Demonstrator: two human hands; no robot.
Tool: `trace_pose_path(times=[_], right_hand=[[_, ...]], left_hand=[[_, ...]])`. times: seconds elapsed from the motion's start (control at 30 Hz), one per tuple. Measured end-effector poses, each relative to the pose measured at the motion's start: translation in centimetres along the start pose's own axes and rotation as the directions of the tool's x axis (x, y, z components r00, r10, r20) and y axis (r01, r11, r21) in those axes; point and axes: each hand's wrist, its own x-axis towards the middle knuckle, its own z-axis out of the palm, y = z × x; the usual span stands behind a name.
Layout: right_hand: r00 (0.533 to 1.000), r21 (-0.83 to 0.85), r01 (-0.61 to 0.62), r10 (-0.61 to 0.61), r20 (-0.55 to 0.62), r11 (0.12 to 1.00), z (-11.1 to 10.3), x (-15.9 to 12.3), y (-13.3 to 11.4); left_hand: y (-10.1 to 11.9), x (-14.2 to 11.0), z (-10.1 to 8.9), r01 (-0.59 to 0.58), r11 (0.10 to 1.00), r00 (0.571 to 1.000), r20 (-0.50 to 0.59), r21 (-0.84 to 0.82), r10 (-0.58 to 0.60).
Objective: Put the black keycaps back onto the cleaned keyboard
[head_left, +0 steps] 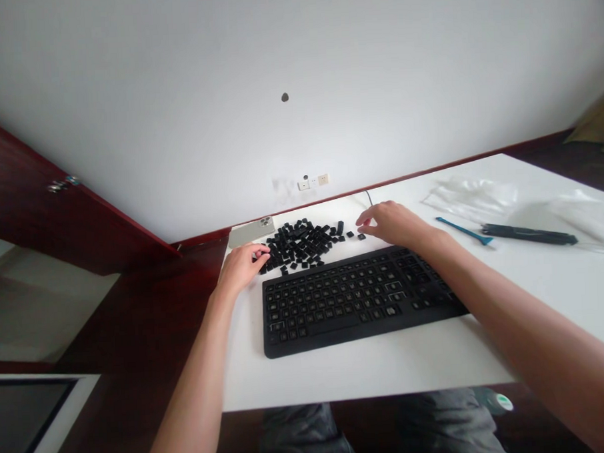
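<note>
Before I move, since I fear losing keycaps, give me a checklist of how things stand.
1. Keyboard lying on the table: ok.
2. Keyboard fully in view: not ok, right forearm crosses its right end.
3. Keycaps all together: not ok, a couple lie apart near the right hand.
4. Left hand holding a keycap: cannot tell, its grip is too unclear.
5. Blue tool apart from the keycaps: ok, toward the table's right.
</note>
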Motion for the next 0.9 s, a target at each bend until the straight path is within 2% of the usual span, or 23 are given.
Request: trace_pose_path(times=[0.2, 0.33, 0.5, 0.57, 0.63, 0.73, 0.8, 0.9], right_hand=[[0.994, 0.056, 0.062, -0.066, 0.082, 0.997, 0.4, 0.0, 0.3], [0.992, 0.032, 0.082, -0.084, 0.089, 0.996, 0.7, 0.0, 0.4], [0.997, -0.027, 0.054, -0.053, 0.065, 0.998, 0.6, -0.1, -0.1], [0.995, 0.001, 0.102, -0.102, 0.015, 0.995, 0.8, -0.2, -1.1], [0.969, 0.093, 0.248, -0.246, -0.024, 0.964, 1.3, -0.4, -2.6], [0.876, 0.246, 0.470, -0.482, -0.016, 0.847, 2.6, -0.5, -5.2], [0.839, 0.287, 0.516, -0.544, 0.021, 0.807, 3.4, -0.4, -6.4], [0.828, 0.315, 0.515, -0.557, 0.055, 0.797, 3.7, -0.2, -6.6]], left_hand=[[0.1, 0.0, 0.6, -0.019, 0.998, 0.999, -0.038, -0.055, 0.017], [0.5, 0.0, 0.5, -0.020, 0.997, 0.998, -0.062, -0.077, 0.015], [1.9, -0.2, 0.7, -0.126, 0.982, 0.991, -0.069, -0.143, 0.117], [2.8, -0.3, 1.1, -0.181, 0.967, 0.983, -0.052, -0.180, 0.174], [3.6, -0.5, 1.5, -0.223, 0.954, 0.975, -0.028, -0.200, 0.222], [4.5, -0.6, 2.1, -0.260, 0.944, 0.964, -0.004, -0.202, 0.265], [4.9, -0.5, 2.5, -0.269, 0.942, 0.961, 0.003, -0.198, 0.275], [5.3, -0.3, 2.9, -0.277, 0.942, 0.959, 0.009, -0.189, 0.284]])
